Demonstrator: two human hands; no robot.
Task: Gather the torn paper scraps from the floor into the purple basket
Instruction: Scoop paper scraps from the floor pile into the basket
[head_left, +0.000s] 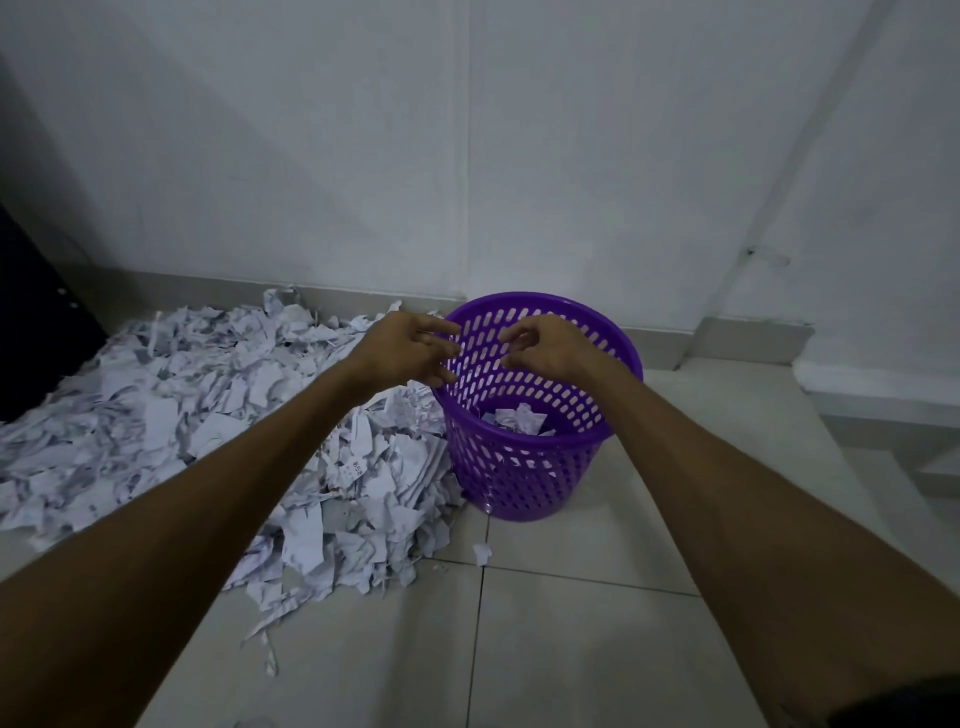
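Observation:
A purple perforated basket (524, 467) stands on the tiled floor near the wall, with a few white scraps (519, 418) at its bottom. A big heap of torn white paper scraps (208, 415) spreads over the floor to its left, reaching the basket's side. My left hand (410, 349) hovers over the basket's left rim, fingers loosely spread and empty. My right hand (545, 345) hangs over the basket's mouth, fingers loosely curled, holding nothing I can see.
One stray scrap (481, 553) lies in front of the basket. A dark object (36, 332) stands at the far left beside the heap. White walls meet in a corner behind the basket. A low step (753, 340) runs along the right.

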